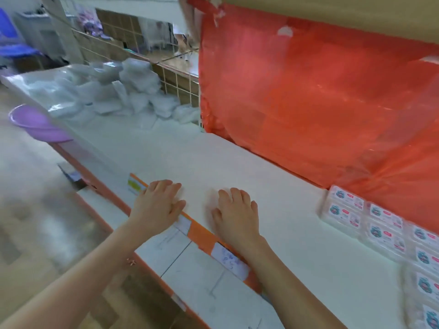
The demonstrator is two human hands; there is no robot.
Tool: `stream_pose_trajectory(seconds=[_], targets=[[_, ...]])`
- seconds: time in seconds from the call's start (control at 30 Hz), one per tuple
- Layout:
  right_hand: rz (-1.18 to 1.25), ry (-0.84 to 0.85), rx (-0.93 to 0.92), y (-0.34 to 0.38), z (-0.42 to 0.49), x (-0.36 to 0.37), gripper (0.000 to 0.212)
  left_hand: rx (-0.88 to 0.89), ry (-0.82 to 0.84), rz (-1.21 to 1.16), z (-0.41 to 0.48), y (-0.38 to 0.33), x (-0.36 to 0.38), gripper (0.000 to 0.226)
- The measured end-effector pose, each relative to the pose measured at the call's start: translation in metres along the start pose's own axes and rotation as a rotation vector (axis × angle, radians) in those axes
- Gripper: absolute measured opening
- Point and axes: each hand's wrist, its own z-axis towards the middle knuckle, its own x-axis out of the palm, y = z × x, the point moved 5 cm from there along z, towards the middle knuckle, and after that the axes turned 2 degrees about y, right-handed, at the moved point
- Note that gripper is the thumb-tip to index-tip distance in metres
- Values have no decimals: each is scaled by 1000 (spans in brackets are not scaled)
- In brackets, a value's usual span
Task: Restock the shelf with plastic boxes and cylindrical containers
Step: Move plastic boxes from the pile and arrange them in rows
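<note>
- The left hand (158, 205) lies palm down on the front of the shelf (237, 162), fingers straight and a little spread, holding nothing. Its heel sits over the shelf's front edge.
- The right hand (237, 217) lies just beside it, also palm down on the white top, fingers loosely spread and gripping nothing. Its fingertips are blurred, so whether they press down cannot be told.
- Both forearms reach in from the lower edge of the view and cross the orange strip (204, 236) along the shelf front. The strip carries small paper tags (229, 260), one of them just below the right wrist.
- A lower shelf (190, 269) shows under the strip, white, between the two forearms.
- The boxes (370, 222) stand well to the right of the right hand. They are clear plastic with printed stickers, packed side by side in rows along the back and running toward the near right corner.
- Behind the shelf hangs a red sheet (308, 91), creased and glossy; the rearmost boxes stand at its lower edge.
- At the far left end lies a heap of clear bags (118, 91), well apart from both hands, with a wire grid (180, 84) behind it.
- A purple basin (35, 124) pokes out past the shelf's left front — partly hidden by the edge.
- A blue chair (11, 41) stands in the far left corner, blurred.
</note>
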Motion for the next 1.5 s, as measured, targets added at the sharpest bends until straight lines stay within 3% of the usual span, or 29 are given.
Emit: stream_pose_trajectory(seconds=[0.33, 0.63, 1.17, 1.5], targets=[[-9, -26, -84, 189, 81, 20, 39, -78, -68, -50, -9, 194, -29, 51], [9, 35, -177, 295, 132, 49, 39, -185, -128, -126, -11, 309, -32, 48], [53, 63, -225, 360, 301, 71, 40, -177, -122, -138, 142, 402, -45, 50], [64, 92, -168, 374, 356, 79, 34, -109, -150, -160, 211, 435, -53, 53]])
